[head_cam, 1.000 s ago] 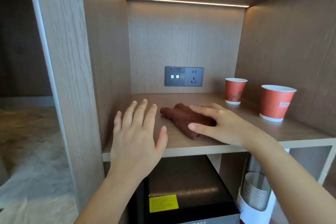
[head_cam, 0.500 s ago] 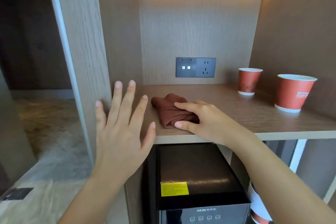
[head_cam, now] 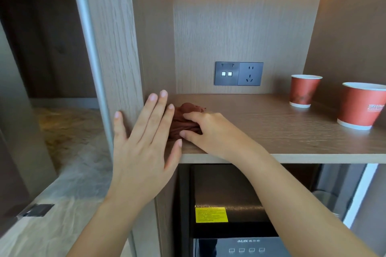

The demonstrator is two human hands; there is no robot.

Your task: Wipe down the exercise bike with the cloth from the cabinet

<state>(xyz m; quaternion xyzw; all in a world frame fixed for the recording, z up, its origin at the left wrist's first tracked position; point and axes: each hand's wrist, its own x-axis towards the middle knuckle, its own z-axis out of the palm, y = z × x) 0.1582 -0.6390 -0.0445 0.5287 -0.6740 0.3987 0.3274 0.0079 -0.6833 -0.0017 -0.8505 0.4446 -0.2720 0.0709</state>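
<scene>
Head view, cloth: dark red-brown cloth (head_cam: 183,119), bunched, on the cabinet shelf (head_cam: 292,131) at its near-left corner, close to the front edge.
Head view, right hand: right hand (head_cam: 211,131) laid on the cloth's right side, fingers and thumb closed around the bunch; the clearly nearer hand.
Head view, left hand: left hand (head_cam: 144,144) open, fingers spread, holding nothing, raised in front of the cabinet's left upright (head_cam: 112,48) and hiding the cloth's left end.
Cloth axis: appears to run near to far; part hidden, so uncertain.
Edges: side wall tight on the left; front lip just near the cloth.
Open room: bare shelf to the right; two red paper cups (head_cam: 305,92) well apart at far right.
Judged exit: lift and draw toward the near side.
</scene>
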